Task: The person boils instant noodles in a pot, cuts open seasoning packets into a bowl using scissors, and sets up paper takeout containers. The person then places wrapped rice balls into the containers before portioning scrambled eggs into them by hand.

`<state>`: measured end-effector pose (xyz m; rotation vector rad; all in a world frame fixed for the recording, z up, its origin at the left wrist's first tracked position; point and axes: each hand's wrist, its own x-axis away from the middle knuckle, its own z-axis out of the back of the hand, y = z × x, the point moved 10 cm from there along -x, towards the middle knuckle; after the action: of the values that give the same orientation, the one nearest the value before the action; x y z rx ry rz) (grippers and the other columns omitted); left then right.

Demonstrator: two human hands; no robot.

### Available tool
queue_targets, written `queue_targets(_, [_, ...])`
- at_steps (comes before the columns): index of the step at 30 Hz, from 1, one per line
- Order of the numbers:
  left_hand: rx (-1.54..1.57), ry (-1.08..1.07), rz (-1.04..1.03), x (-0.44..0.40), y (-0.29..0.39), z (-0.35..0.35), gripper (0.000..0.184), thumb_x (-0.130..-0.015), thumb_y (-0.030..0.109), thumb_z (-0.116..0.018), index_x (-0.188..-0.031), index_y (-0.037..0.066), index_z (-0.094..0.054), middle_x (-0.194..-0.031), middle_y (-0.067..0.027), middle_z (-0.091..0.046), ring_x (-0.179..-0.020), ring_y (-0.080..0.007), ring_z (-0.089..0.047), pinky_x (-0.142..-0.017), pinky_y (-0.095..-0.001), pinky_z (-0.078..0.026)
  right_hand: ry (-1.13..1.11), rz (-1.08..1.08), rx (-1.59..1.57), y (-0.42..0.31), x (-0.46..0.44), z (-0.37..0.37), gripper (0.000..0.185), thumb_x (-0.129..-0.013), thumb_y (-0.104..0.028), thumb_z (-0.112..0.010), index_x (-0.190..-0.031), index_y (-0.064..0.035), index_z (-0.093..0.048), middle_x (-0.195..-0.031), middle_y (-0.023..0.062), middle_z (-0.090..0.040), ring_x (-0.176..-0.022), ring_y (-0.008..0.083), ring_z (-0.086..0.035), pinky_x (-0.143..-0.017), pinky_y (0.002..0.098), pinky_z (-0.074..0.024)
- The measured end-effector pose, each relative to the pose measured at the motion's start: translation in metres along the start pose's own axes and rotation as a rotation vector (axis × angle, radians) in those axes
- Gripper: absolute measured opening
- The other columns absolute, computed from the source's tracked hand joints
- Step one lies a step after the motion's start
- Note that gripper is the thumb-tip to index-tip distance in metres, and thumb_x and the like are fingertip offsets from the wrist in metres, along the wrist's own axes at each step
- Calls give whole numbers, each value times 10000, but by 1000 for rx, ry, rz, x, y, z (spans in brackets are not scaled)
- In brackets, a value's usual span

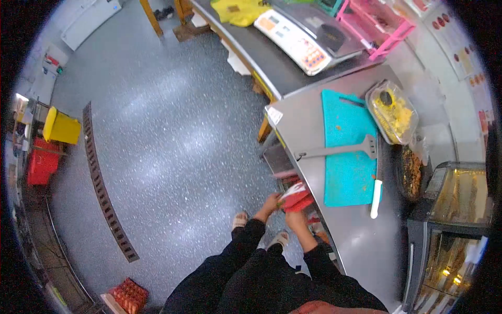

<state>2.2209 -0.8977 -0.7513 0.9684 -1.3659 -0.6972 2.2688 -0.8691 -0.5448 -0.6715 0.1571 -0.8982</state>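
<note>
Below the steel counter's edge, my left hand (270, 204) is closed on the left side of a red and white packet (298, 201). My right hand (296, 221) grips the same packet from underneath, and most of its fingers are hidden. What the packet contains cannot be made out. Behind it, a shelf under the counter (282, 163) holds more red and pale items, partly covered. On the counter above lies a turquoise cutting board (348, 180) with a grey spatula (340, 149) across it. A white-handled knife (376, 199) rests along the board's right edge.
A clear tub of yellow food (392, 112) and a dark tray of browned food (411, 172) stand behind the board. A weighing scale (293, 42) sits farther along. A glass display case (455, 235) is at right. A floor drain (102, 183) crosses the left.
</note>
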Motion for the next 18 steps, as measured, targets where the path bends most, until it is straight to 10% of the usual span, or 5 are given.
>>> queue_targets(4, [939,108,427,145,-16,4,413,-836,241,-436,-1236,165,-369,-920,-89,-556,-749,-212,-577,-613,-363,-491,-135,128,204,-23,20,11,315,-772,-176,-490,-1055,-41,-518,-1093,218,-506,-1042,395,-455,-860,479,-361])
queue_targets(10, [135,-75,-9,171,36,22,622,-830,263,-484,-1355,155,-168,-1143,-135,-458,-961,-197,-487,-770,-306,-412,149,299,291,-48,48,32,219,-762,-198,-548,-939,-70,-540,-942,141,-534,-903,266,-520,-792,405,-407])
queue_targets(13, [198,-100,-15,156,41,21,704,-841,381,-506,-1370,157,-99,-1229,-163,-408,-1062,-247,-447,-840,-378,-388,-73,81,-105,7,69,-32,298,-748,-233,-537,-998,-70,-533,-955,135,-576,-889,298,-550,-755,438,-430])
queue_targets(16, [128,-161,178,202,93,7,668,-859,340,-491,-1371,168,-98,-1213,-145,-420,-1057,-224,-445,-820,-365,-409,-191,39,184,-67,89,3,292,-741,-238,-524,-979,-70,-545,-902,151,-594,-790,351,-579,-657,444,-459])
queue_targets(18, [405,-128,118,213,98,13,632,-872,264,-487,-1369,180,-105,-1191,-115,-433,-1032,-196,-458,-786,-320,-431,-558,-67,137,-97,98,4,270,-799,-225,-487,-1006,-55,-524,-1037,179,-548,-970,322,-524,-803,411,-423])
